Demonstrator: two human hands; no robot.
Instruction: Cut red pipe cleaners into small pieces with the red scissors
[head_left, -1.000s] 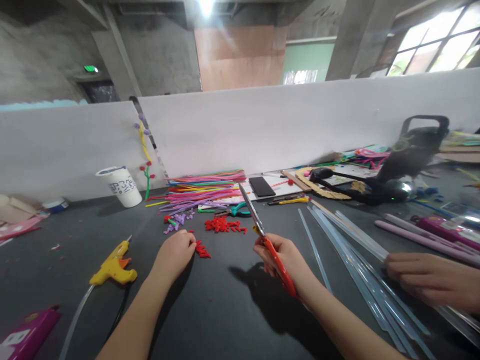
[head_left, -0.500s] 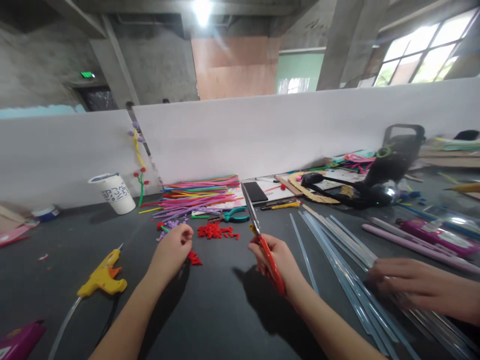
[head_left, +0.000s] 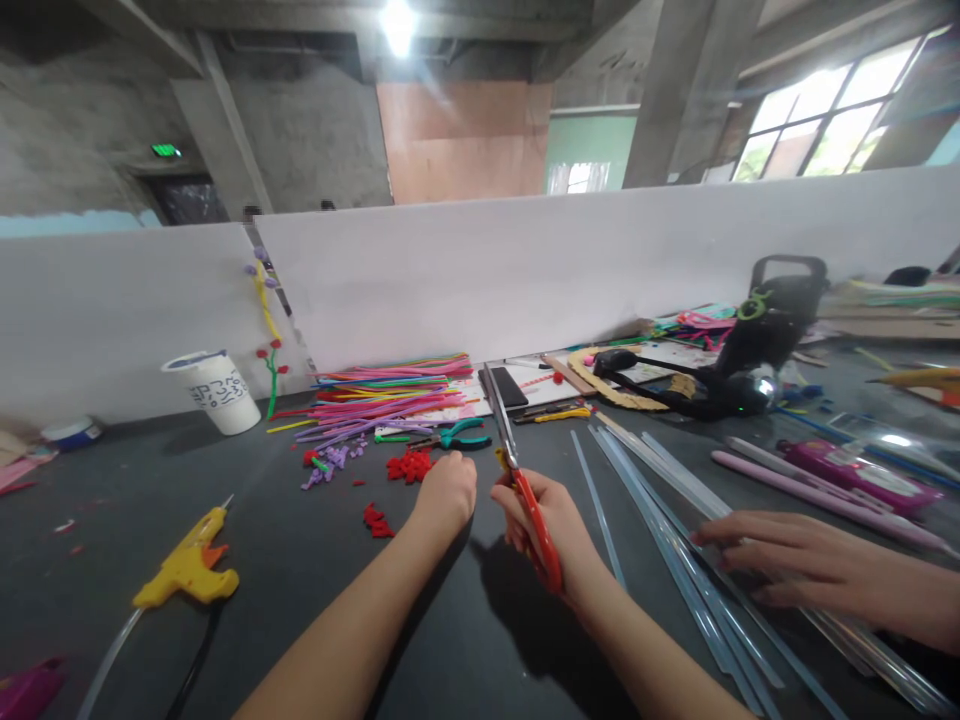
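Observation:
My right hand [head_left: 546,520] is closed around a pair of scissors [head_left: 537,525] with red handles, the long blades pointing away from me. A small yellow piece [head_left: 502,458] shows near the scissors' pivot, by my fingers. My left hand [head_left: 448,492] is closed, with its fingertips turned out of sight, just left of the scissors; what it holds, if anything, is hidden. Beyond it lies a pile of short red pieces [head_left: 407,465]. A smaller red group [head_left: 376,520] lies to its left, and purple pieces [head_left: 335,462] lie farther back.
A yellow glue gun [head_left: 187,565] lies at left, with a white cup [head_left: 214,392] behind. Pipe cleaners [head_left: 390,395], teal-handled pliers [head_left: 461,434] and a phone [head_left: 504,387] lie at the back. Another person's hand [head_left: 817,565] is over clear sticks [head_left: 675,540] at right.
My left hand has moved right, from beside the purple pieces to near the scissors. My right hand stays about where it was. The other person's hand has shifted slightly left.

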